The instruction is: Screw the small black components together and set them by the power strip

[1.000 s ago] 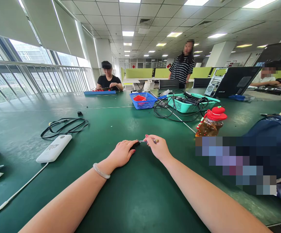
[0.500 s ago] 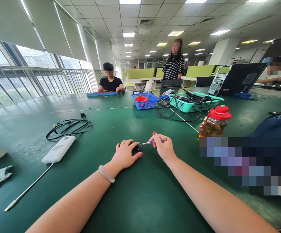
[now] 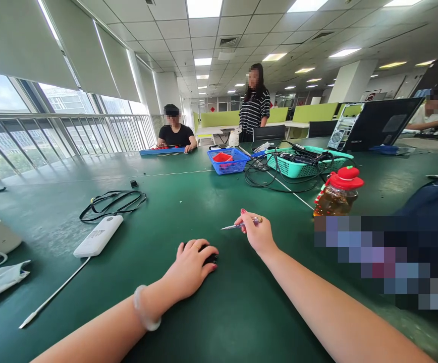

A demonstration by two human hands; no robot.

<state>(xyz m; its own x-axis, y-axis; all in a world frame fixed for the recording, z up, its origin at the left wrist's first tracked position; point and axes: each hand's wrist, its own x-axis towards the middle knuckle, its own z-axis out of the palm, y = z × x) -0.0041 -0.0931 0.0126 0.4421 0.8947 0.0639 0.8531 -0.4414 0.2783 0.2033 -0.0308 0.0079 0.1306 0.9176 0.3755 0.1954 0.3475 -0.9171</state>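
Note:
My left hand (image 3: pixel 192 266) lies over a dark, rounded thing that looks like a computer mouse (image 3: pixel 210 256), fingers curved round it; most of it is hidden under the palm. Between the thumb and fingers of my right hand (image 3: pixel 257 232) is a slim screwdriver (image 3: pixel 233 226), its metal tip pointing left. The tip is in the air or close to the tabletop, up and to the right of the mouse and apart from it. The green table (image 3: pixel 219 312) is beneath both hands.
A white power bank (image 3: pixel 98 237) with a white cable and a looped black cable (image 3: pixel 90 214) lie left. A red-lidded bottle (image 3: pixel 338 194), blue basket (image 3: pixel 229 162) and teal basket of cables (image 3: pixel 298 166) stand ahead. Other people (image 3: pixel 175 133) are around the table.
My left hand has drawn the mouse back toward me and left, away from the screwdriver tip. My right hand stays nearly in place, still holding the screwdriver. The standing person has turned.

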